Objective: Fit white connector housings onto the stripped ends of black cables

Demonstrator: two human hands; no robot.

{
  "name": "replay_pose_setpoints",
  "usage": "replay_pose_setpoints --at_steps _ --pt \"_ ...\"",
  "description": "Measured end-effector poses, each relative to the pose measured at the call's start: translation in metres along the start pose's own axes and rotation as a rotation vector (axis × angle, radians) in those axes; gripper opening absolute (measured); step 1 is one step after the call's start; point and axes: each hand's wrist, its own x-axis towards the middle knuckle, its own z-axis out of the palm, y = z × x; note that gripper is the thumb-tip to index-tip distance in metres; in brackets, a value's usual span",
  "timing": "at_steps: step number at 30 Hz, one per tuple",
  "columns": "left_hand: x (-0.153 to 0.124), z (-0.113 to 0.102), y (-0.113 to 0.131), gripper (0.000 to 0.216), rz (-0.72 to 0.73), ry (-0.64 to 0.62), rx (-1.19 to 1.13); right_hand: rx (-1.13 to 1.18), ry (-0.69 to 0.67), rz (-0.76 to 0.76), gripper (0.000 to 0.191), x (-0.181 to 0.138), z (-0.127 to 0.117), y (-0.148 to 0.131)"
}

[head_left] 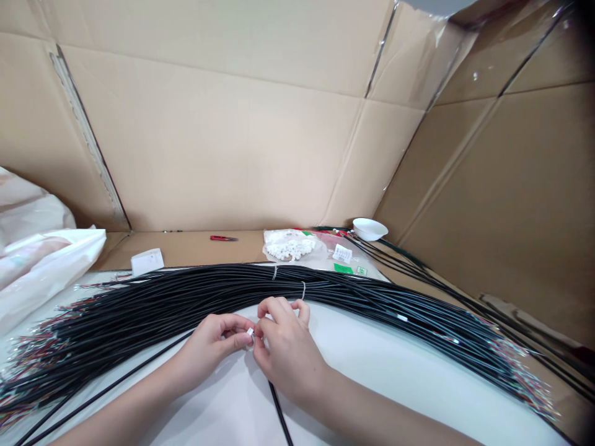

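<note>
My left hand (211, 342) and my right hand (283, 344) meet fingertip to fingertip over the white table (372, 359). Between them sits a small white connector (250, 332), pinched by my left thumb and forefinger. My right hand is curled shut against it and appears to hold a black cable (281, 415) that runs down toward me. Just behind both hands lies a thick bundle of black cables (186, 297), bound with white ties and fanning into coloured wire ends at both sides.
A bag of white connectors (288, 244), small packets with green labels (344, 268), a white bowl (369, 228), a red tool (223, 238) and a white card (147, 261) lie behind the bundle. Cardboard walls (232, 142) enclose the table. White plastic bags (41, 260) sit at left.
</note>
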Motion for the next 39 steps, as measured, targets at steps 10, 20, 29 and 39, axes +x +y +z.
replay_pose_setpoints --at_steps 10,20,29,39 --pt "0.000 0.000 0.001 0.028 0.012 0.030 0.016 -0.007 0.018 0.013 0.008 -0.001 0.003 0.001" --pt "0.000 -0.001 0.002 0.027 0.019 0.108 -0.033 0.121 0.080 0.042 0.006 -0.002 0.004 0.004" --pt "-0.003 0.000 0.001 0.027 0.026 0.092 -0.025 0.117 0.043 0.047 0.008 -0.001 0.006 0.004" --pt "-0.004 0.001 -0.002 0.023 0.052 0.071 0.030 0.181 0.034 0.072 0.011 -0.003 0.011 0.003"
